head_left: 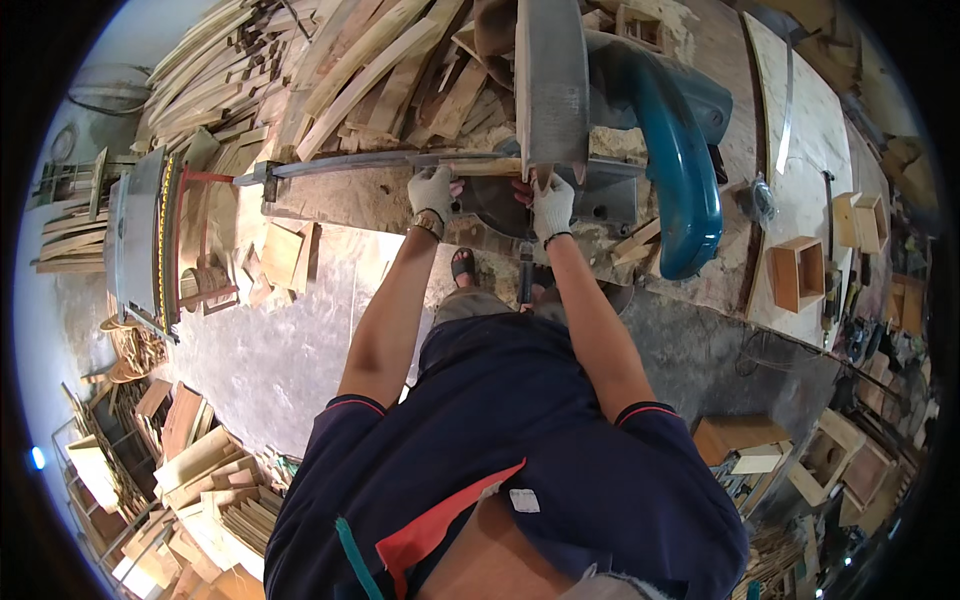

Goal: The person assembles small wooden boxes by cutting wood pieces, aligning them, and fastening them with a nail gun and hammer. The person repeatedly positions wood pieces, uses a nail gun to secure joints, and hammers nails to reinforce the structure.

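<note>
A miter saw with a teal handle (680, 190) and a grey blade guard (555, 85) stands on the bench in front of me. A narrow wooden strip (488, 167) lies along the saw's fence, above the dark round saw table (490, 205). My left hand (433, 196), in a white fingerless-looking glove, is closed on the strip, left of the guard. Also gloved, my right hand (552, 207) sits just below the guard's near end. Its fingers are curled in at the strip's right end, partly hidden by the guard.
A long metal rail (340, 163) runs left from the saw. Loose wood strips (390, 80) and sawdust lie behind it. Small wooden boxes (797, 273) stand on the right-hand board. A standing metal-framed panel (145, 245) is at left; stacked offcuts (215, 480) fill the lower left.
</note>
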A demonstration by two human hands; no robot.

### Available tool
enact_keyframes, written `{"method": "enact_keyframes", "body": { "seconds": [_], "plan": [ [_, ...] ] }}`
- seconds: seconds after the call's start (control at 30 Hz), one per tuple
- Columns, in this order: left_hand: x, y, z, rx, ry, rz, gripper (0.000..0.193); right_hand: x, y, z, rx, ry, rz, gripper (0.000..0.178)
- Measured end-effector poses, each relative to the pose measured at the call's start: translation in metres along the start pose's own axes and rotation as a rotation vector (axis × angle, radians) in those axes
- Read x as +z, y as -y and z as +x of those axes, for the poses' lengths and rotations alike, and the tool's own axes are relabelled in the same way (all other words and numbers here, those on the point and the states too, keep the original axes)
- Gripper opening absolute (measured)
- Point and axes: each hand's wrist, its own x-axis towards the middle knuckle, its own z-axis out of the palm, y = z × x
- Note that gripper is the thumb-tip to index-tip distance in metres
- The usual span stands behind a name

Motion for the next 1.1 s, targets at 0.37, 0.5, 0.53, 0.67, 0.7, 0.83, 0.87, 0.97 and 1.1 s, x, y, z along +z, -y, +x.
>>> {"method": "enact_keyframes", "body": {
  "seconds": [0.37, 0.5, 0.53, 0.67, 0.7, 0.83, 0.87, 0.97, 1.1],
  "plan": [
    [0.005, -0.010, -0.022, 0.117, -0.096, 0.200, 0.027, -0.003, 0.008, -0.006, 0.017, 0.066, -0.032, 0.025],
    [0.005, -0.016, -0.022, 0.087, -0.078, 0.278, 0.029, 0.008, 0.008, -0.015, 0.008, -0.045, 0.015, 0.028],
    [0.000, -0.016, -0.018, 0.080, -0.070, 0.258, 0.030, 0.010, 0.008, -0.017, 0.003, -0.046, 0.011, 0.029],
    [-0.003, -0.019, -0.015, 0.055, -0.025, 0.260, 0.030, 0.007, 0.009, -0.014, 0.024, -0.038, 0.042, 0.032],
    [-0.003, -0.020, -0.015, 0.060, -0.030, 0.296, 0.029, 0.007, 0.010, -0.013, 0.016, -0.045, 0.031, 0.031],
    [-0.005, -0.021, -0.013, 0.055, -0.077, 0.404, 0.029, 0.009, 0.010, -0.015, 0.001, -0.070, -0.008, 0.031],
    [-0.005, -0.021, -0.013, 0.048, -0.096, 0.423, 0.029, 0.010, 0.011, -0.015, 0.002, -0.075, -0.018, 0.031],
    [-0.001, -0.017, -0.018, 0.140, -0.117, 0.317, 0.029, 0.006, 0.010, -0.013, -0.010, -0.037, -0.038, 0.029],
    [0.001, -0.007, -0.015, 0.217, -0.205, 0.305, 0.029, 0.009, 0.007, -0.011, -0.021, -0.049, -0.058, 0.023]
  ]
}}
